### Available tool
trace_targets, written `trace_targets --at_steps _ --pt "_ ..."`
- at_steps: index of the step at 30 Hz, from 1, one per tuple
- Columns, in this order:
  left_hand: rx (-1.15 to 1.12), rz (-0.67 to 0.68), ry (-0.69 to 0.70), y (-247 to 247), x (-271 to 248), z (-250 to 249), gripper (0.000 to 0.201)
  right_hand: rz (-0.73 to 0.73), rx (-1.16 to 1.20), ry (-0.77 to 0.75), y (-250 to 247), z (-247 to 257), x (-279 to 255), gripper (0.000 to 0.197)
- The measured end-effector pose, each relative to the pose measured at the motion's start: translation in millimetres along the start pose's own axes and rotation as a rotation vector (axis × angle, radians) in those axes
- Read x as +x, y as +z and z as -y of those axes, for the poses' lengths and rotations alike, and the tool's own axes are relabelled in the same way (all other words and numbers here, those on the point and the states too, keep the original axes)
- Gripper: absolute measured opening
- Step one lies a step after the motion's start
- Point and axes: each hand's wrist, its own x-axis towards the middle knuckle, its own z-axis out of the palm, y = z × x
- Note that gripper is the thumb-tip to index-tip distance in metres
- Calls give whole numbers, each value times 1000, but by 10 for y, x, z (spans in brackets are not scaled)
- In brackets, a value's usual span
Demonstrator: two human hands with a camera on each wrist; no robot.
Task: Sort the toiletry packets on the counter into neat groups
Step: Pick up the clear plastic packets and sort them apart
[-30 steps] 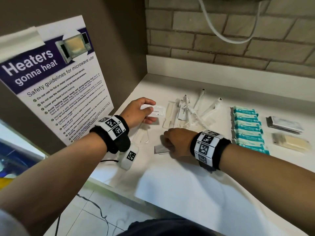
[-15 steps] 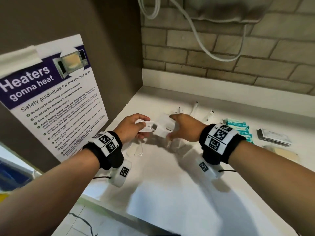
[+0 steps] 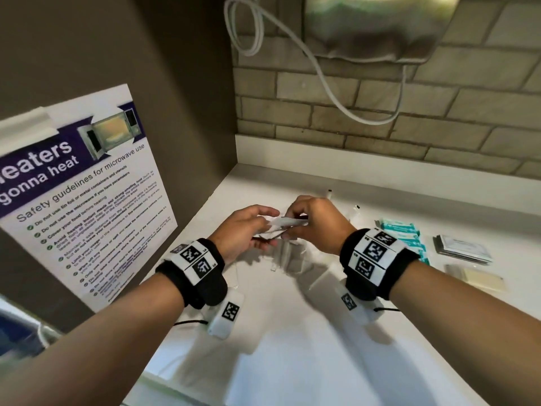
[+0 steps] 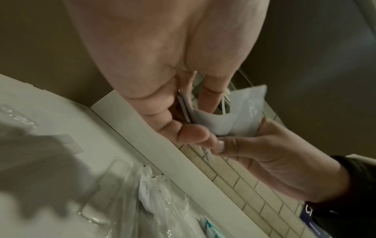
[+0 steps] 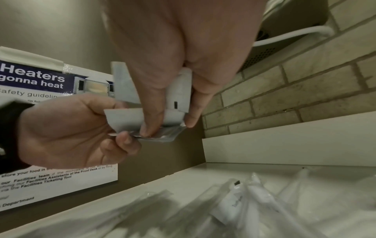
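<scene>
Both hands are raised above the white counter (image 3: 292,341) near its back left corner. My left hand (image 3: 248,230) pinches a small stack of flat white packets (image 3: 285,222) between thumb and fingers. My right hand (image 3: 310,221) grips the same stack (image 5: 175,103) from the other side, thumb on top. In the left wrist view the packets (image 4: 227,119) bend between the two hands. Clear-wrapped toothbrush packets (image 3: 289,253) lie on the counter under the hands, partly hidden. Teal packets (image 3: 401,230) sit in a row to the right.
Grey foil packets (image 3: 459,249) and a cream packet (image 3: 480,278) lie at the far right. A microwave safety poster (image 3: 79,200) covers the left wall. A brick wall, a metal dryer (image 3: 380,24) and a looped white cable (image 3: 328,83) are behind.
My right hand left the counter and rose to meet the left hand. Both hands now hold the white packets together, higher above the counter than before.
</scene>
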Motion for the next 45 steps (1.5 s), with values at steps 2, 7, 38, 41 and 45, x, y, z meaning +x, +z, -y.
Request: trace_targets --at_steps 2,7,38,41,45 --pt "35 8 0 -11 27 12 32 17 79 -2 -2 -67 -23 10" --pt "109 11 30 -47 75 78 37 30 257 61 -36 -169 -4 11" --pt "-76 -1 -33 -97 219 131 27 97 316 186 -23 -276 85 29" --pt "-115 61 -99 -112 202 161 32 127 296 188 84 -280 36 29" --pt "34 123 -114 -71 226 232 14 47 192 197 259 -290 -17 26"
